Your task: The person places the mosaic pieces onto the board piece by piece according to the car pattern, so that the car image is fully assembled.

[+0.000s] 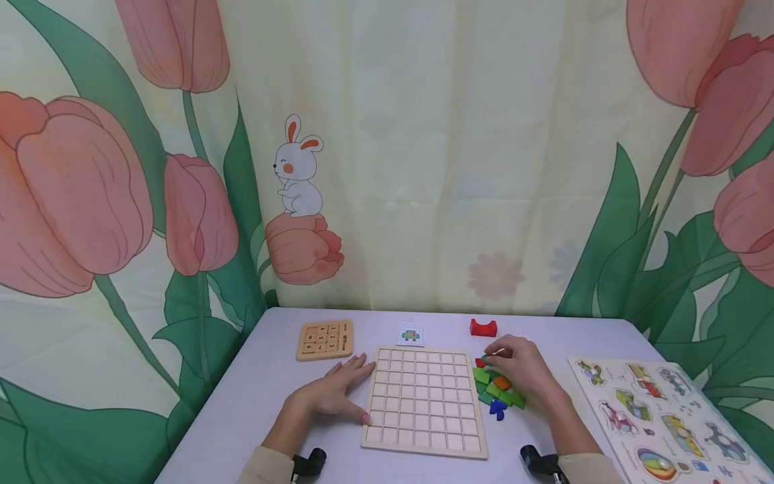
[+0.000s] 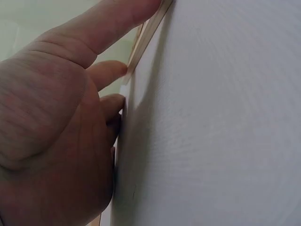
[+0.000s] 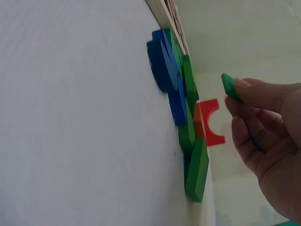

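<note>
A wooden grid board point(image 1: 426, 403) with pale square cells lies at the middle of the table. My left hand point(image 1: 335, 388) rests at its left edge, fingers spread and thumb near the lower left side; the left wrist view shows the thumb point(image 2: 108, 28) against the wooden rim. To the right of the board my right hand point(image 1: 521, 363) is raised over a pile of coloured blocks point(image 1: 492, 388). Between thumb and fingertips it pinches a small green block point(image 3: 229, 87). Green, blue, orange and red blocks make up the pile.
Behind the board lie a small pattern card point(image 1: 410, 334) and a red arched block point(image 1: 484, 328). A wooden number board point(image 1: 325, 339) sits at the back left. On the right is a picture puzzle board point(image 1: 671, 423). A printed curtain point(image 1: 423, 168) hangs behind the table.
</note>
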`<state>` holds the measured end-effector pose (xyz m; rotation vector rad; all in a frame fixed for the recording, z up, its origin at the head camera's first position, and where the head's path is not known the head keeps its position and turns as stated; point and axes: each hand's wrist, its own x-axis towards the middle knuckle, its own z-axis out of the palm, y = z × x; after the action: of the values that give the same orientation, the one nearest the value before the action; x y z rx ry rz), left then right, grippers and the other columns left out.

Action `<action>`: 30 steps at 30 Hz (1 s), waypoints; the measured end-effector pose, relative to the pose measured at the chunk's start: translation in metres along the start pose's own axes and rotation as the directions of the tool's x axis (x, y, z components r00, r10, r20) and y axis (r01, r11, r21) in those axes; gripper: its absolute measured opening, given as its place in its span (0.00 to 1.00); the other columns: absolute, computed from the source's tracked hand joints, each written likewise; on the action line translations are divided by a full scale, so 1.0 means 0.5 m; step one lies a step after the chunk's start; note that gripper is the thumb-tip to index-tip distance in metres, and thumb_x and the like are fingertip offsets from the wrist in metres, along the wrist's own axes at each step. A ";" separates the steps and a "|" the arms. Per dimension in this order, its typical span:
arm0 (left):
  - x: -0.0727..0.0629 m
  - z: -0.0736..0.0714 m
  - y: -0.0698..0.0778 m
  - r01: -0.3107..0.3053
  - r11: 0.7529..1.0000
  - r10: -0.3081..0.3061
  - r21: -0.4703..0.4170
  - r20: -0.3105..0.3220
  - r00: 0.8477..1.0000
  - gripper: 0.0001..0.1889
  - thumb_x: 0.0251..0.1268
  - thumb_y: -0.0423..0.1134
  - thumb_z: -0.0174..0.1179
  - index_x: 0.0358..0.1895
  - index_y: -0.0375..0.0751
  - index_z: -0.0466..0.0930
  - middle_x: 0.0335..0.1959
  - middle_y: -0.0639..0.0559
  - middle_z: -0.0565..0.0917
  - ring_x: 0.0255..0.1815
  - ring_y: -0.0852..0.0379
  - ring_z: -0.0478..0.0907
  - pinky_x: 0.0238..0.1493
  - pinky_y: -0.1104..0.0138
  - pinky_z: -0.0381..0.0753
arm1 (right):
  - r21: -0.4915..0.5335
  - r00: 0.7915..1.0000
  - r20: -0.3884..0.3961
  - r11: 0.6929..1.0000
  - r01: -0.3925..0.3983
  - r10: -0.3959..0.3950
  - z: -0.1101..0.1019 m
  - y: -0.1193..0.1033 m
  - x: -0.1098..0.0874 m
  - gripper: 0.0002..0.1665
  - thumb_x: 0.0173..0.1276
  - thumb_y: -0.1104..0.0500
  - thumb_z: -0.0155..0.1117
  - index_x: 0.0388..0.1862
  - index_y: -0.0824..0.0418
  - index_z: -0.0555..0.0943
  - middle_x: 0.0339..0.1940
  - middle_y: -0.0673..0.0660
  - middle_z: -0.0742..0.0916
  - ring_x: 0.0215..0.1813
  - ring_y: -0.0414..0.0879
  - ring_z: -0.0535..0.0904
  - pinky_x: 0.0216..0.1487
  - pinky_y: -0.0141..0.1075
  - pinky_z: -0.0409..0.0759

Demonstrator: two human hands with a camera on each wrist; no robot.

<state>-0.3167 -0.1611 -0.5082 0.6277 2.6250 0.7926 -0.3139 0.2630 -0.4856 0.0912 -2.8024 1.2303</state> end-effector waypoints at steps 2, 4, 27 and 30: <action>0.001 0.000 0.001 -0.006 1.000 0.006 0.004 -0.002 1.000 0.60 0.43 0.67 0.79 0.83 0.61 0.58 0.88 0.48 0.49 0.88 0.40 0.40 0.85 0.37 0.39 | 0.012 0.998 -0.019 0.998 0.056 -0.056 0.003 -0.013 0.001 0.11 0.70 0.62 0.72 0.51 0.57 0.90 0.45 0.54 0.89 0.47 0.48 0.82 0.42 0.28 0.85; 0.002 0.002 0.000 -0.007 1.000 0.007 0.005 -0.003 1.000 0.60 0.43 0.68 0.78 0.83 0.61 0.58 0.88 0.49 0.49 0.89 0.41 0.40 0.85 0.37 0.39 | 0.017 0.994 -0.033 0.994 0.109 -0.108 0.009 -0.027 0.002 0.12 0.70 0.64 0.72 0.51 0.58 0.90 0.46 0.54 0.90 0.48 0.49 0.83 0.43 0.27 0.86; -0.003 0.003 -0.004 0.019 1.000 -0.019 -0.004 -0.009 1.000 0.60 0.42 0.68 0.78 0.83 0.67 0.58 0.88 0.48 0.46 0.88 0.39 0.37 0.83 0.33 0.39 | 0.088 0.906 0.262 0.943 0.320 -0.332 0.129 -0.171 0.060 0.09 0.69 0.65 0.72 0.47 0.61 0.91 0.41 0.50 0.91 0.43 0.44 0.81 0.41 0.28 0.83; -0.002 0.003 -0.003 0.018 1.000 -0.018 -0.012 -0.004 1.000 0.60 0.42 0.69 0.78 0.83 0.67 0.58 0.88 0.48 0.46 0.88 0.38 0.37 0.83 0.33 0.38 | 0.074 0.890 0.322 0.945 0.318 -0.324 0.141 -0.176 0.063 0.07 0.69 0.65 0.72 0.44 0.60 0.91 0.40 0.49 0.90 0.44 0.44 0.79 0.40 0.29 0.81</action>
<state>-0.3157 -0.1623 -0.5102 0.5985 2.6243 0.8039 -0.3413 0.1508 -0.4659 0.8019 -2.8745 1.2568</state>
